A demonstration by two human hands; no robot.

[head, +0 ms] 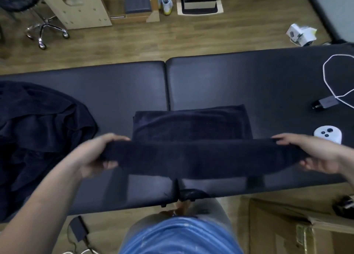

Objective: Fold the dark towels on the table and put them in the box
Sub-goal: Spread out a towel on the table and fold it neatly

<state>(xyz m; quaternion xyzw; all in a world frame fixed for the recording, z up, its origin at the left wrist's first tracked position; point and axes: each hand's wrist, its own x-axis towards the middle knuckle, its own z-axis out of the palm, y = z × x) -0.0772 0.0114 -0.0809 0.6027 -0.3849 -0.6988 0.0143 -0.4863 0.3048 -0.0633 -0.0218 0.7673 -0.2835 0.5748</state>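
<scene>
A dark towel [191, 127] lies on the black padded table [249, 81], its far part flat. Its near part [201, 158] is lifted and stretched into a wide band above the table. My left hand [95, 156] grips the band's left end. My right hand [318, 154] grips the right end, thumb on top. A heap of unfolded dark towels [38, 135] sits at the table's left. The cardboard box [298, 227] stands open on the floor at the lower right, below the table's near edge.
On the table's right are a white controller [328, 134], a dark charger [325, 104] and a looped white cable [331, 77]. A power adapter [78, 229] lies on the floor by my legs. Beyond the table stand a chrome stool [42, 29], wooden furniture and shoes.
</scene>
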